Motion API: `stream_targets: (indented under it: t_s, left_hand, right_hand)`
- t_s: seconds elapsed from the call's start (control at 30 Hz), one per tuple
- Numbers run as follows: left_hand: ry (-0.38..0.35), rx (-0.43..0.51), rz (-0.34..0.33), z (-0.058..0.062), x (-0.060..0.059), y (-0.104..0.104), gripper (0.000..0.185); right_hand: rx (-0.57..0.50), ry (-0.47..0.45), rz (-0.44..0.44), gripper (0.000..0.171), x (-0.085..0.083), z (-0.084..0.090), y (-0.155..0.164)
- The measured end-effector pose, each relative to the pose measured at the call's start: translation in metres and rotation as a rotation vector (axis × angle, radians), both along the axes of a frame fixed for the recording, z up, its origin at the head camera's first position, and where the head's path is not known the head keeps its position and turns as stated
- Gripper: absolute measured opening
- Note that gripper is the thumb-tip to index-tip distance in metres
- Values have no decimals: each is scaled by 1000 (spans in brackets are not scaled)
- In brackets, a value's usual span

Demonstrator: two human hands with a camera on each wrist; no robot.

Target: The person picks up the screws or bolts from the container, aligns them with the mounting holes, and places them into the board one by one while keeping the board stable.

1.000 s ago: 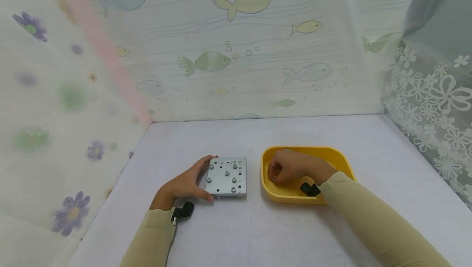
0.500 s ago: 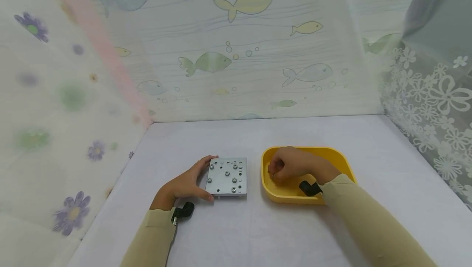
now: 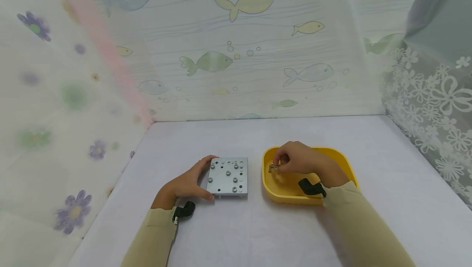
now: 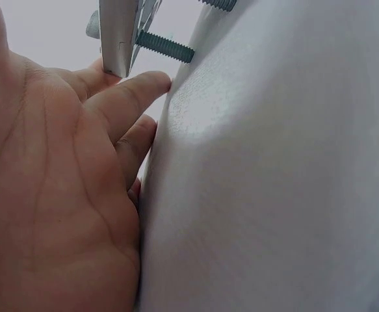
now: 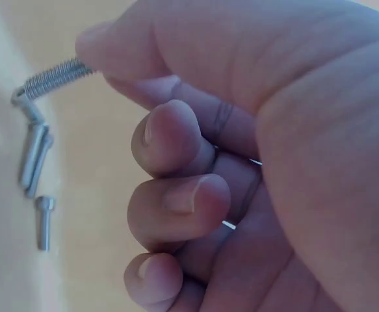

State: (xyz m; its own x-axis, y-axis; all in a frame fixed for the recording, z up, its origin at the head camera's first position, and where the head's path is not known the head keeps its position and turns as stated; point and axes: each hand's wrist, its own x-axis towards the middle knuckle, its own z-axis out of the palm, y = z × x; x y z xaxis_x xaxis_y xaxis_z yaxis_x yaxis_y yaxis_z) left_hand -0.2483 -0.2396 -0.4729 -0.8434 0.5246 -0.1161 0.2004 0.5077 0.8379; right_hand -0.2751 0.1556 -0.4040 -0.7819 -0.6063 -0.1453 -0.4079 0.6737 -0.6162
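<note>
Right wrist view: the right hand (image 5: pixel 261 123) pinches at least one screw (image 5: pixel 56 77) inside the yellow tray (image 3: pixel 293 199); likely stiff and light, best taken by its head. Left of the tray, the left hand (image 3: pixel 186 183) holds the probably heavier metal plate (image 3: pixel 223 183) by its edges.

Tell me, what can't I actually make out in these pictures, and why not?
Underside of the metal plate: hidden by its top face in the head view; the left wrist view's upper edge cuts off most of it.
Pinched end of the threaded screw: covered by the right hand in the right wrist view.
Inside the plate's holes: too small in the head view.
</note>
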Motion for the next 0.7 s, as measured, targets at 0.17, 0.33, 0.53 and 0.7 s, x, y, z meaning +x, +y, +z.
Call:
stream_targets:
  t_s: [0.17,0.33,0.53,0.7]
  left_hand:
    - [7,20,-18,1,0,-1,122]
    - [20,14,-11,-1,-3,-3,121]
    - [18,11,-12,-3,-4,-4,121]
    - [19,5,-13,-5,-4,-3,122]
  right_hand:
    - [-38,38,-32,4,3,2,0]
    - [-69,92,-63,6,6,6,-4]
    - [-89,80,-91,6,11,7,-6]
    - [-123,126,-97,9,15,10,-8]
